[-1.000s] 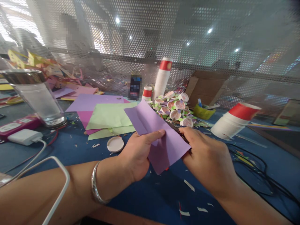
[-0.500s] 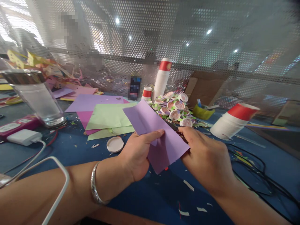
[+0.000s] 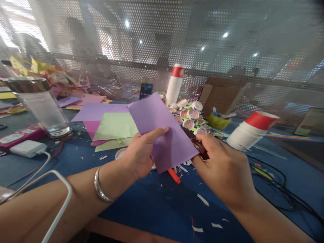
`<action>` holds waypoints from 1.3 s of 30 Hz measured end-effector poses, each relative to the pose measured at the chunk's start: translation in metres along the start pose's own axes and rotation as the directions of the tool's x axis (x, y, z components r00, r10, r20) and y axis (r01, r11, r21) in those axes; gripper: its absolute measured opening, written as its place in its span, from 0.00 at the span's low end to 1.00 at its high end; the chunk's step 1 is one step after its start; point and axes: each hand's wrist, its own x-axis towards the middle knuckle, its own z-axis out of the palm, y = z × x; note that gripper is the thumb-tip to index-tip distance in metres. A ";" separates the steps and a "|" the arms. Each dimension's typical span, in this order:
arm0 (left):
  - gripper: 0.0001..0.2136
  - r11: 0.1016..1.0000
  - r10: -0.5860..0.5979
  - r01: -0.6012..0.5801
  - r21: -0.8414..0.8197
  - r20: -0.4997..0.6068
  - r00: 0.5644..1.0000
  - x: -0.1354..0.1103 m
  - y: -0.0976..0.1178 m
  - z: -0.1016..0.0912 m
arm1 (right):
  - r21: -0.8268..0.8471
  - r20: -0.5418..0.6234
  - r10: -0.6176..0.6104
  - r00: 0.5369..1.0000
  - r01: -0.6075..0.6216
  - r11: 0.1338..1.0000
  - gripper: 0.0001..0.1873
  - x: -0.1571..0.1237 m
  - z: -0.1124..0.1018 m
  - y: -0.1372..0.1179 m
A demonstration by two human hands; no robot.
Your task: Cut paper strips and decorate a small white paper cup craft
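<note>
My left hand (image 3: 141, 152), wearing a silver bangle at the wrist, pinches a purple sheet of paper (image 3: 162, 131) with the thumb on top. The sheet is tilted up over the table. At its right edge my right hand (image 3: 222, 165) is closed around dark scissors (image 3: 204, 150); their blades are mostly hidden by the paper and the fingers. Below the sheet's lower edge an orange-red stick (image 3: 174, 176) shows, probably a pen. A white paper disc (image 3: 120, 153) lies partly behind my left hand.
Purple, pink and green sheets (image 3: 113, 126) lie behind my left hand. Further back are a heap of cup bottoms (image 3: 189, 114), stacked paper cups (image 3: 175, 87) and more cups (image 3: 253, 130). A glass bottle (image 3: 48, 111), white charger (image 3: 28, 148) and black cables (image 3: 278, 189) flank the hands.
Both hands keep their hold. My left hand and the purple paper have moved up and left, covering more of the white disc and uncovering the orange-red stick. More of the scissors shows.
</note>
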 end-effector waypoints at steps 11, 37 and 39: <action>0.09 0.992 0.118 -0.120 0.032 0.074 0.990 0.020 0.017 -0.007 | 0.424 0.249 0.394 0.885 -0.465 0.777 0.18 0.008 0.000 0.008; 0.07 0.963 -0.191 0.165 0.213 0.108 0.976 0.000 -0.002 -0.001 | 0.679 0.450 0.482 0.752 -0.639 0.363 0.14 0.009 0.009 0.005; 0.06 0.969 -0.152 0.120 0.214 0.139 0.979 0.000 -0.002 -0.002 | 0.658 0.392 0.475 0.788 -0.601 0.453 0.12 0.008 0.010 0.007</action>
